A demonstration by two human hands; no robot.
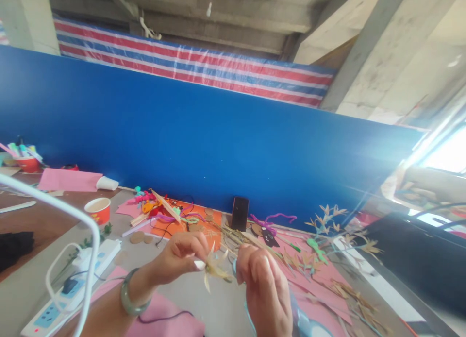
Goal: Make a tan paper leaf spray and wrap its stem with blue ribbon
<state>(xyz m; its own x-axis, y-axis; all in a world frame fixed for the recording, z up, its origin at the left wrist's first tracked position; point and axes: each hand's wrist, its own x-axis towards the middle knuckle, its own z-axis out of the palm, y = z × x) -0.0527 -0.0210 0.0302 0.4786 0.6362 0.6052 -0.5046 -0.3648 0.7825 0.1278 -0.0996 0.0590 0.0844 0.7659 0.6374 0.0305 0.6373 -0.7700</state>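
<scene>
A pale, straw-coloured flower with pointed petals (215, 269) is pinched between the thumb and fingertips of my left hand (182, 259), above the grey table. A green bangle (131, 292) circles my left wrist. Just right of the flower, my right hand (264, 283) is closed, its fingers curled together. Something light blue shows at its fingertips and below the hand, too partly hidden to name. A small gap separates the flower from my right hand.
Dried stems and flowers (327, 220) lie over pink paper at the right. A phone (240, 213) leans on the blue partition (204, 143). Left are a paper cup (98, 210), a power strip (47, 312) and a white cable (95, 240). Craft scraps lie on orange paper (214, 230).
</scene>
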